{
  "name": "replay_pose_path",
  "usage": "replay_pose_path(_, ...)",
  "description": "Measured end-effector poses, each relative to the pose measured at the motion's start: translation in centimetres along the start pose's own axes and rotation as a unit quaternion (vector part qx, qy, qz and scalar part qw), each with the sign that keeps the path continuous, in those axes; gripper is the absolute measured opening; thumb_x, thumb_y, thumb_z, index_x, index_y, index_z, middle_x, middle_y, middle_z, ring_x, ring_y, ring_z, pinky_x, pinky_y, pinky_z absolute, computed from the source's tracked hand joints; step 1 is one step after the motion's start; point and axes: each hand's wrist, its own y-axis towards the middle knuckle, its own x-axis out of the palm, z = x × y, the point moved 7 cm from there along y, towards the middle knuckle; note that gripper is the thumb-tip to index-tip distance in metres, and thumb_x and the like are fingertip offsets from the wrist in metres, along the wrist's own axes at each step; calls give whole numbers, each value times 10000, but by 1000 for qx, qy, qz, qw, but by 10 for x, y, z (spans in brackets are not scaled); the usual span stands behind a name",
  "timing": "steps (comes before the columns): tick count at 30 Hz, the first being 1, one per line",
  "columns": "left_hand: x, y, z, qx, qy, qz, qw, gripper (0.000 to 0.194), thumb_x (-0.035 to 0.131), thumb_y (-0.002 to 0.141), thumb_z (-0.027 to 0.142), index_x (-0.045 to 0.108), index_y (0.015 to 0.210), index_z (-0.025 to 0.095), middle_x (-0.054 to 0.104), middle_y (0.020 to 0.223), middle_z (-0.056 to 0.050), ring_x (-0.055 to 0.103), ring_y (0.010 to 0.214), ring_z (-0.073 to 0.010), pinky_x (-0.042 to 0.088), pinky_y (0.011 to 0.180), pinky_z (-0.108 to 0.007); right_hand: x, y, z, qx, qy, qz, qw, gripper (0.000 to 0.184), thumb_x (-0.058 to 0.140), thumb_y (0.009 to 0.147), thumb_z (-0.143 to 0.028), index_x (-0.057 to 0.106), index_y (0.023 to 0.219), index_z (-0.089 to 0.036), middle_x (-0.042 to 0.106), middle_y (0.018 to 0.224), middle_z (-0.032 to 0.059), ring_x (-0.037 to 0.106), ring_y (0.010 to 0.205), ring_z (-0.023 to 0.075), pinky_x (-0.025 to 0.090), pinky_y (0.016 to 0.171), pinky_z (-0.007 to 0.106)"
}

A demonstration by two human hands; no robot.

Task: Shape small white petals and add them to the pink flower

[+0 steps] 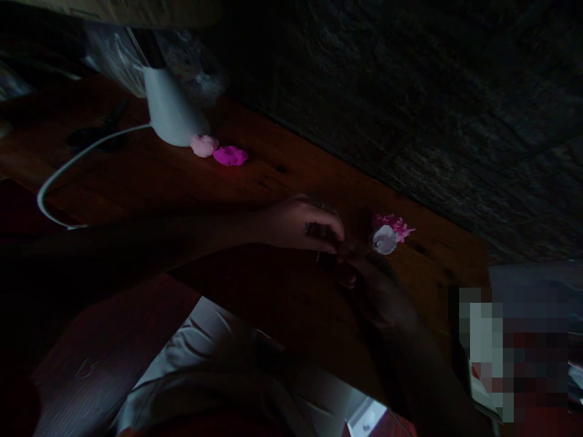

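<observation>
The picture is very dark. My left hand reaches in from the left over the wooden table, its fingers bent and pinched together at the tips. My right hand comes from the lower right, its fingertips meeting those of the left. Whatever lies between the fingertips is too small and dim to name. Beyond my right hand are a white flower-like piece and a pink ruffled flower-like piece, touching each other. Farther left lie a pale pink lump and a bright magenta lump, side by side.
A white lamp base stands by the two lumps, its white cable curving over the table. Dark scissors lie left of it. Clear plastic bags sit behind. A dark stone-like wall borders the far edge.
</observation>
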Motion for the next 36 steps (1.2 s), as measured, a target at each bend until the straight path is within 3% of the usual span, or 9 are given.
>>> replay_pose_path(11,-4,1,0,18,8,24,1000,79,715,871,203,763,922,167,784,945,-83,724,848,-140,518,768,-214,-1,-1,0,-20,-8,-11,1000,207,881,717,-366,758,743,-202,586,688,-28,387,516,43,282,448,182)
replay_pose_path(20,-2,1,-4,0,36,-1,999,140,643,910,201,757,969,146,781,988,-90,714,889,-144,522,810,-234,-9,0,4,-33,-54,-11,998,176,816,817,-384,823,901,-230,698,821,11,413,555,45,322,489,187)
replay_pose_path(29,-2,0,-6,2,43,7,999,111,654,901,167,747,961,161,782,987,-79,725,913,-148,511,830,-225,-4,-4,-2,-38,-54,-11,998,238,840,791,-427,782,752,-199,644,686,-13,417,523,45,311,473,191)
replay_pose_path(36,-3,0,-3,10,47,4,999,119,636,902,138,745,945,149,782,979,-88,721,900,-145,506,819,-223,-7,-5,1,-25,-54,26,998,350,826,777,-516,743,707,-184,619,634,-16,430,493,47,303,454,190)
